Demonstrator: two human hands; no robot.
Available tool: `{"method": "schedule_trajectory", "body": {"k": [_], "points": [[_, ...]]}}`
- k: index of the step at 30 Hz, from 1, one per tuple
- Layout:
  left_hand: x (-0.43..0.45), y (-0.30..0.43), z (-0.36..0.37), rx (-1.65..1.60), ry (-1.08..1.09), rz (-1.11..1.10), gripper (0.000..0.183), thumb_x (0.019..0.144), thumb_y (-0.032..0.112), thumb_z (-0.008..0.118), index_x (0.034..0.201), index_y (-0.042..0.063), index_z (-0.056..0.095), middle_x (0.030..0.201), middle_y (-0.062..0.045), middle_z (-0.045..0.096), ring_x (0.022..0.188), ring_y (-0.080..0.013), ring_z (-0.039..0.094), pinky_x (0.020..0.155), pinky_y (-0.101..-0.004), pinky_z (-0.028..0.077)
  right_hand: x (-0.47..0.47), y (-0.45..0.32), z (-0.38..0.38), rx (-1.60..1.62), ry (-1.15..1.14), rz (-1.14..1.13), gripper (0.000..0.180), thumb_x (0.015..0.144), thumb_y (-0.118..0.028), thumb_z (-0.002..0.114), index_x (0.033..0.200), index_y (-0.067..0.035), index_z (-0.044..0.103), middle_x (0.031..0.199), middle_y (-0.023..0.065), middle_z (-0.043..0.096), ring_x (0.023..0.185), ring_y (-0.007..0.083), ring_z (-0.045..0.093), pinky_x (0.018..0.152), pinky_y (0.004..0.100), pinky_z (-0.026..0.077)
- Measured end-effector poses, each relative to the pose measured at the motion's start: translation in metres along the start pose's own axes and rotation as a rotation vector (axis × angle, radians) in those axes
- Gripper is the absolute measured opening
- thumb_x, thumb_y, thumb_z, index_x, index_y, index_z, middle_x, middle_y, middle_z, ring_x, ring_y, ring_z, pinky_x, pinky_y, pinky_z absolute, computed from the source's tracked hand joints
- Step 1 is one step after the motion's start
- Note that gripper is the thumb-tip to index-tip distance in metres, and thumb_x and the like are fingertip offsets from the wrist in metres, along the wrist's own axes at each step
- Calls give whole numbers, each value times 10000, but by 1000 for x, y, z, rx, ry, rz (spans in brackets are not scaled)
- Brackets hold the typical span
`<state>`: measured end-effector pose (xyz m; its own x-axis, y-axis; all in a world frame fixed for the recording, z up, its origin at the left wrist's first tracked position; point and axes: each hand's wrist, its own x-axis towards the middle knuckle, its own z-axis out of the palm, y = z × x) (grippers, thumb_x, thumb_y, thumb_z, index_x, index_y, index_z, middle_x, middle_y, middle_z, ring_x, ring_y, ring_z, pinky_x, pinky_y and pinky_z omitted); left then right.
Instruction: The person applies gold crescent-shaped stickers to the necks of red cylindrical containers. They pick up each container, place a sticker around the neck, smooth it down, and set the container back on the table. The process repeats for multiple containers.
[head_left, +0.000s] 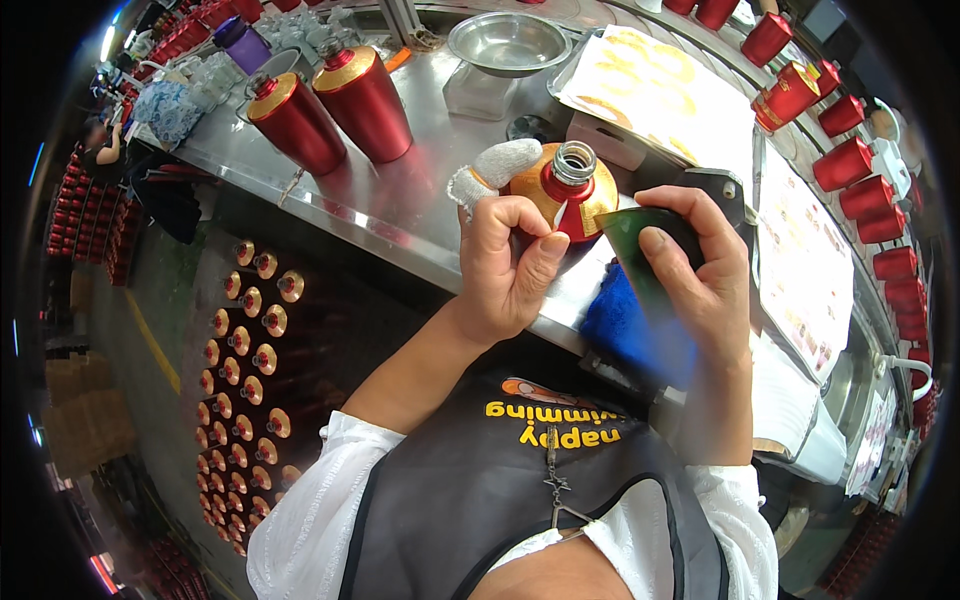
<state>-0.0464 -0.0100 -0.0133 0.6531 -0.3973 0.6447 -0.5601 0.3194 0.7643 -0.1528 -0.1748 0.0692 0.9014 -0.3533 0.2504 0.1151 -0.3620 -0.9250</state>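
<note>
A red bottle with a gold shoulder (600, 180) and an open glass neck stands at the steel table's edge. My left hand (510, 255) is at its near left side, wearing a white knit cover on a finger; thumb and forefinger pinch a small whitish piece at the shoulder. My right hand (694, 259) holds a dark green flexible scraper (637, 240), one corner touching the gold shoulder. A blue cloth (611, 311) lies below the scraper. Two more red bottles, one nearer (300, 127) and one beside it (367, 109), stand to the left.
A metal bowl (510, 45) rests on a clear block behind. Sheets with gold decals (649, 86) lie at the back right, and a printed sheet (806, 262) on the right. Red bottles (844, 163) line a curved conveyor. Many gold-topped bottles (251, 390) stand low on the left.
</note>
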Motion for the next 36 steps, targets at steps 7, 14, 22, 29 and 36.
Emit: {"method": "schedule_trajectory", "body": {"k": [7,14,22,29,36], "points": [[2,-5,2,-10,49,113,250,974,222,652,1031,45,486,1304,-224,489,1191,-282,465,1057,-398,337,10,-13,4,-144,-58,-9,212,896,-88,619,1086,6,637,878,57,645,791,96,597,723,248,487],[3,-6,-8,-14,-89,109,220,1002,147,593,1066,39,412,1486,-243,337,1412,-284,369,1188,-452,264,9,-21,0,-290,-90,-313,237,843,-35,675,1076,-1,648,893,93,652,788,184,611,735,282,488],[4,-8,-10,-16,-111,130,221,1004,152,591,1052,39,408,1482,-246,341,1407,-284,380,1188,-455,273,21,-13,-3,-844,-51,-867,257,706,-176,660,961,-159,690,919,-21,597,819,174,545,799,355,404],[5,-5,-2,-19,46,122,251,974,233,652,1014,44,493,1298,-229,497,1179,-296,487,1037,-410,362,20,-8,-3,-792,-26,-887,262,678,-154,675,939,-160,706,975,-16,635,842,186,557,816,374,400],[9,0,-4,57,9,186,257,979,259,646,1021,44,511,1295,-232,507,1176,-301,485,1049,-408,350,23,5,-9,-575,18,-843,268,669,-50,722,933,-95,722,928,27,655,799,206,555,747,340,430]]}}
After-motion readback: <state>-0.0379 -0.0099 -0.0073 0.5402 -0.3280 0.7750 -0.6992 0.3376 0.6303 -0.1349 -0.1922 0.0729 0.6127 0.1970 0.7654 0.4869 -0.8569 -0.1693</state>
